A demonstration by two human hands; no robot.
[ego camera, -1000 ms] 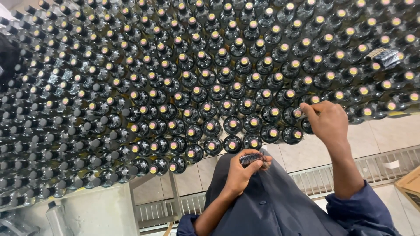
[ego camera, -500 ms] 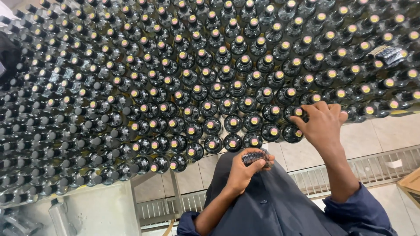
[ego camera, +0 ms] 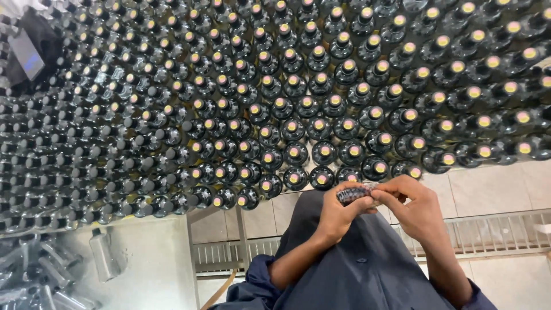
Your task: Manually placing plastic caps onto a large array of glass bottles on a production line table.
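Head view: both hands meet just below the near edge of the bottle field (ego camera: 287, 115), over the person's dark blue coat (ego camera: 356, 270). Left hand (ego camera: 338, 212) and right hand (ego camera: 416, 209) share a small stack of dark caps (ego camera: 354, 192). The stack's long axis runs roughly side to side, tilted slightly up toward the right hand, one end in each hand. Left fingers curled, thumb pressed on the stack's left end. Right fingertips pinch the right end, other fingers bent close together. Stack sits just beneath the nearest bottle row, not touching it.

Bottle field: dense rows of dark glass bottles seen from above, mouths showing pale yellow-pink discs; bottles far left look capped black. Below the field, left of the hands: a clear bottle (ego camera: 103, 255) lying on a pale surface. Metal grate (ego camera: 493, 232) right of the hands, beside pale tiles. Nothing stands between hands and nearest bottles.
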